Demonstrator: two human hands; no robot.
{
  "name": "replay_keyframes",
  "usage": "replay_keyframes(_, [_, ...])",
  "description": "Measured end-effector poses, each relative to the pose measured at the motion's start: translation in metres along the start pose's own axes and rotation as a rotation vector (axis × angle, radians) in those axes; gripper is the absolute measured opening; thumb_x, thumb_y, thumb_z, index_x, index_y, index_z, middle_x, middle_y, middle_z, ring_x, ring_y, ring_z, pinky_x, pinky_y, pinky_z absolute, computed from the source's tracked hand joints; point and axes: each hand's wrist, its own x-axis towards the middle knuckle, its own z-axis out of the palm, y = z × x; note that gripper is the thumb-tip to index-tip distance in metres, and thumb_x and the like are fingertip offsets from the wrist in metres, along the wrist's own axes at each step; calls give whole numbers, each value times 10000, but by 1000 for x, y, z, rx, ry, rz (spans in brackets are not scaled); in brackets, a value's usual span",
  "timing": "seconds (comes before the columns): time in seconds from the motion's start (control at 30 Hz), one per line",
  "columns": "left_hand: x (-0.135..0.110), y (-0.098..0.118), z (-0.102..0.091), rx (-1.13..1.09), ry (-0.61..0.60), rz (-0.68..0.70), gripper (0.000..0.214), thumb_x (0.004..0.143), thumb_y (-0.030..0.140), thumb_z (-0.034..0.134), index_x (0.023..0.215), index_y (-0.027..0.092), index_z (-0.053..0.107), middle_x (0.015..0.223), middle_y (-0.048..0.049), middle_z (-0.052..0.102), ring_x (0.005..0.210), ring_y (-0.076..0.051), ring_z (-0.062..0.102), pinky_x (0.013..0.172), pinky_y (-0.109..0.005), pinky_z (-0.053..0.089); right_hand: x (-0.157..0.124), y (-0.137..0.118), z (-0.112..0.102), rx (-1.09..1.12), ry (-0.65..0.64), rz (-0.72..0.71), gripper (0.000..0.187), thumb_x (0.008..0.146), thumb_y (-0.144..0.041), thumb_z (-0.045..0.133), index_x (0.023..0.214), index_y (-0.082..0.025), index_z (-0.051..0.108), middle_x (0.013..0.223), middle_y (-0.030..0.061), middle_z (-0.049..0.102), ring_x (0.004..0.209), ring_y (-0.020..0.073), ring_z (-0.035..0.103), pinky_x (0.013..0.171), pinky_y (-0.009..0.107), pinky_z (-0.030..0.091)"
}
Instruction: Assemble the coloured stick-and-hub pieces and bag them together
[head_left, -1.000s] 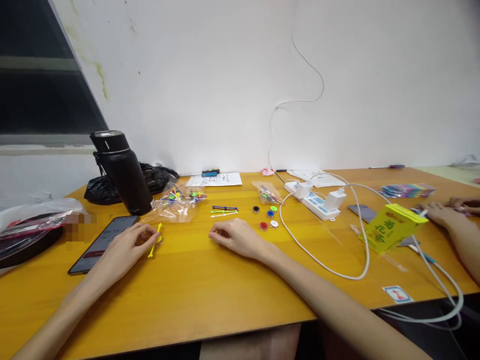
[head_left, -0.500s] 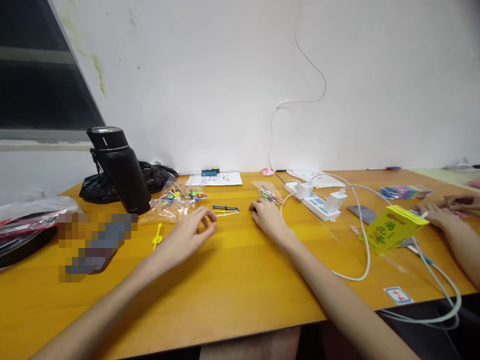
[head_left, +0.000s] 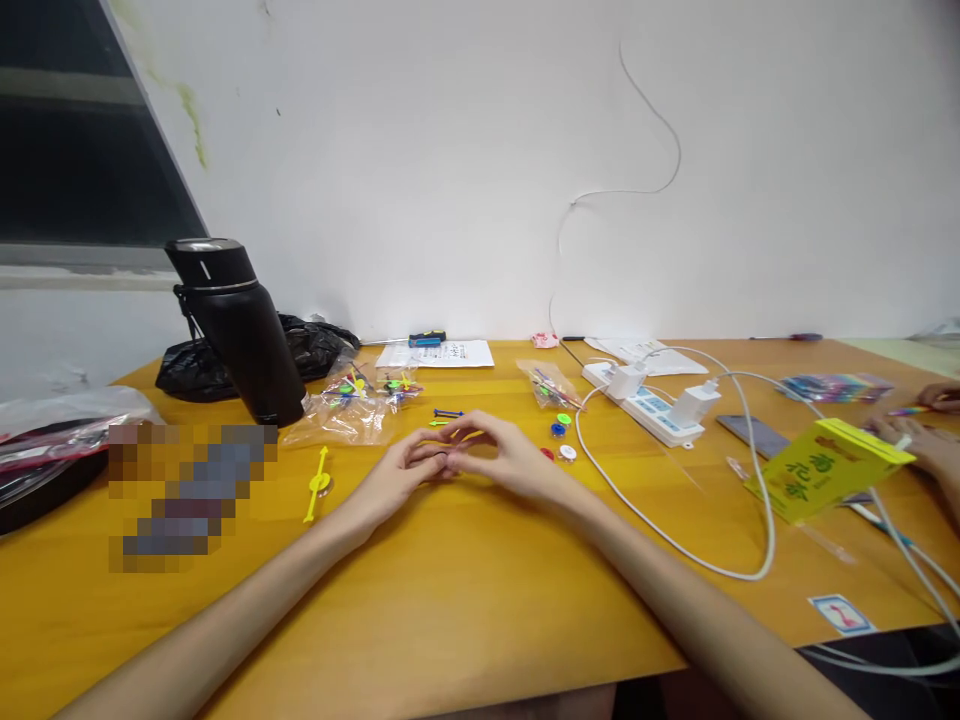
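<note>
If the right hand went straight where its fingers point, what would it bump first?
Probably the left hand, just ahead of the right hand; anything tiny between them would be hidden.

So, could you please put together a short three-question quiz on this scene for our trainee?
1. True or false: the left hand and right hand are held wide apart.
2. What colour is the arrow spinner lying by itself to the left of the left hand: (a) blue, (b) yellow or (c) white?
3. Fill in: two white chargers are plugged into the ____.

Key: 1. false, they are close together; 2. b; 3. power strip.
</note>
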Motion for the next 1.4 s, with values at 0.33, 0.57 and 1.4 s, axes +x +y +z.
replay_keyframes(0.33, [3,-4,0,-65,13,4,360,814,395,772,1060,180,619,1134,-124,724,942,-191,713,969,-408,526,-6,31,-14,-592,60,54,320,1007,-258,499,1296,-191,620,1254,115,639,1198,257,539,1070,434,435])
replay_keyframes(0.57, [0,-2,2,-54,18,11,363,814,402,771,1048,175,611,1122,-119,714,926,-184,709,955,-393,527,-4,29,-11,-620,49,50,271,1013,-243,484,1205,-169,660,1149,106,654,1112,246,549,1018,398,456])
replay_keyframes(1.4, [-4,10,5,14,119,-35,345,787,383,795,997,173,619,1106,-106,735,1117,-255,698,1026,-380,488,-5,31,-29,-1043,109,308,195,983,-220,546,907,-149,711,979,113,706,1011,247,608,832,332,427])
